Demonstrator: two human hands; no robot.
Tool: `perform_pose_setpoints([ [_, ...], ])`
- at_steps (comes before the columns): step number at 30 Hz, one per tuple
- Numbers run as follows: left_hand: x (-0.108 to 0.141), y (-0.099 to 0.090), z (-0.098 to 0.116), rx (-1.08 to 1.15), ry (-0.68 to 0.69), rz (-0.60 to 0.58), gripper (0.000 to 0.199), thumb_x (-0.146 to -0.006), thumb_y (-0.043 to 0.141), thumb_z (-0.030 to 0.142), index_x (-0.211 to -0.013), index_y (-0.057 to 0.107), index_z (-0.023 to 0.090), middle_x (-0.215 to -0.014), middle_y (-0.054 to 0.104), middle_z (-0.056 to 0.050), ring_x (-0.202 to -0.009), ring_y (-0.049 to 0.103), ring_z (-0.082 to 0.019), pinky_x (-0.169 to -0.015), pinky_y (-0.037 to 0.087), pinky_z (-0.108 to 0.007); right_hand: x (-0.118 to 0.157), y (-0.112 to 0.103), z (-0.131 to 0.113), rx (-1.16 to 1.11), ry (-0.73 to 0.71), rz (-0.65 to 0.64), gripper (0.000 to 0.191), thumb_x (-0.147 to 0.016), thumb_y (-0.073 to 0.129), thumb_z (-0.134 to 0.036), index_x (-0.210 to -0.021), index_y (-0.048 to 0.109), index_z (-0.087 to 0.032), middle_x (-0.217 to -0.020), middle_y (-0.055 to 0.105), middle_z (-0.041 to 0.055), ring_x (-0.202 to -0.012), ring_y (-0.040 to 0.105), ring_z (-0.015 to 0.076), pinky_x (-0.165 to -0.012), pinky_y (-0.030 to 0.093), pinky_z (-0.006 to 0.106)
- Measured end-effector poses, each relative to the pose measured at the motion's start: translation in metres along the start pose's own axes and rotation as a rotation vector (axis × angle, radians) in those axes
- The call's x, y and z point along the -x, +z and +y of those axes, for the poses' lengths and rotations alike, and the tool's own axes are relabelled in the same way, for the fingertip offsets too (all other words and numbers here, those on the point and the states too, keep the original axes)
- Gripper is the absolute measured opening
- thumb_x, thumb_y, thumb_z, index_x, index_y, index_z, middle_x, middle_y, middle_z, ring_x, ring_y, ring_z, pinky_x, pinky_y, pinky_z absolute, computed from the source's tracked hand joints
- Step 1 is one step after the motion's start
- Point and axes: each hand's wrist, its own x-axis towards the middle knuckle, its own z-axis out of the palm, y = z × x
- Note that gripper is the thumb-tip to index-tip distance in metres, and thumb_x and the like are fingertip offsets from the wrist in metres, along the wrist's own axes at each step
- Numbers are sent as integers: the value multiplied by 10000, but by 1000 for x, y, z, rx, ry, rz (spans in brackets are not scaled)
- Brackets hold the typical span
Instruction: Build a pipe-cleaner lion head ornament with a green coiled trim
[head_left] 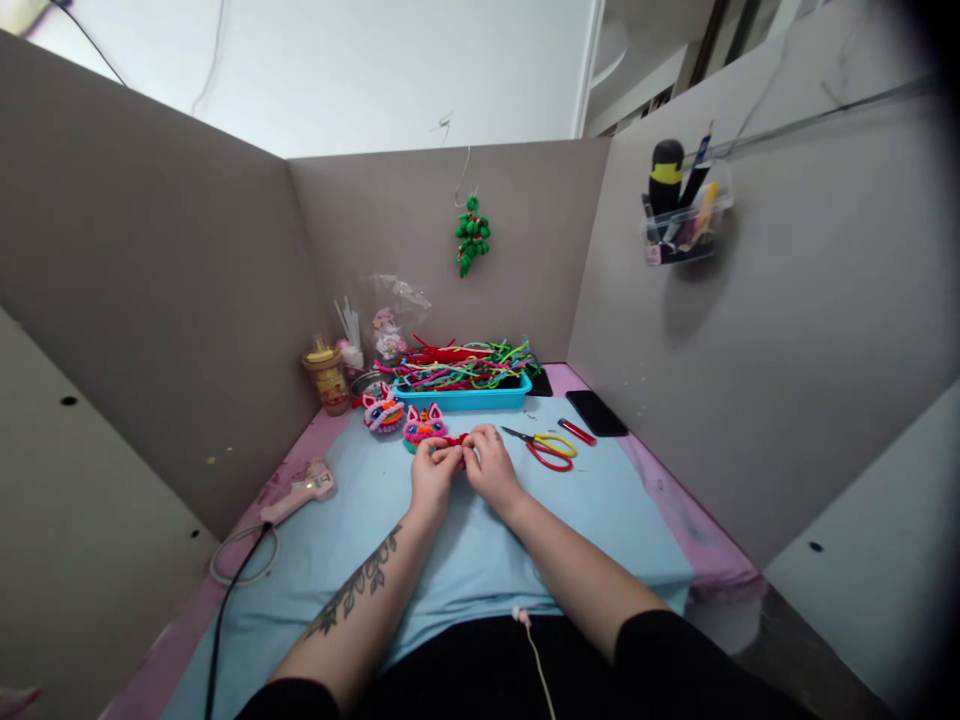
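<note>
My left hand and my right hand meet over the blue cloth, fingertips pinched together. Between them a piece of red pipe cleaner shows, mostly covered by my fingers. Just beyond my left hand sits a fuzzy pink animal-head figure with pointed ears. Farther left lies a second figure in purple, orange and pink. To the right of my right hand rest scissors with one yellow and one red handle, blades pointing left.
A blue tray heaped with coloured pipe cleaners stands at the back. A red cutter and black phone lie right. A pink glue gun with its cord and a drink cup are left. Grey partitions enclose three sides.
</note>
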Motion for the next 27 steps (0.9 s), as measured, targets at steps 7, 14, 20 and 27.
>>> perform_pose_setpoints([
  [7, -3, -3, -5, -23, 9, 7, 473, -540, 796, 315, -790, 415, 187, -512, 603, 50, -440, 561, -99, -505, 437, -200, 0, 0, -1, 30, -6, -16, 139, -801, 440, -97, -818, 551, -180, -938, 496, 93, -935, 489, 222, -859, 435, 374],
  [14, 2, -2, 0, -7, 25, 2, 442, -559, 787, 302, -763, 412, 186, -516, 596, 56, -470, 582, -103, -544, 458, -213, 1, -1, -5, 51, 4, -8, 125, -806, 444, -107, -824, 544, -180, -928, 503, 92, -935, 486, 228, -860, 434, 387],
  [20, 3, 0, 2, -38, 60, 18, 412, -560, 775, 234, -816, 458, 174, -584, 645, 19, -546, 624, -121, -607, 484, -236, 0, 2, -3, 34, -8, 21, 133, -797, 435, -91, -816, 530, -183, -936, 500, 94, -954, 479, 232, -873, 427, 403],
  [27, 0, -3, 0, -73, 46, -1, 404, -555, 770, 233, -825, 475, 176, -610, 663, 0, -552, 623, -128, -578, 484, -224, 1, 2, -2, -15, -16, 43, 145, -790, 435, -83, -818, 536, -183, -963, 491, 95, -959, 485, 221, -884, 429, 392],
])
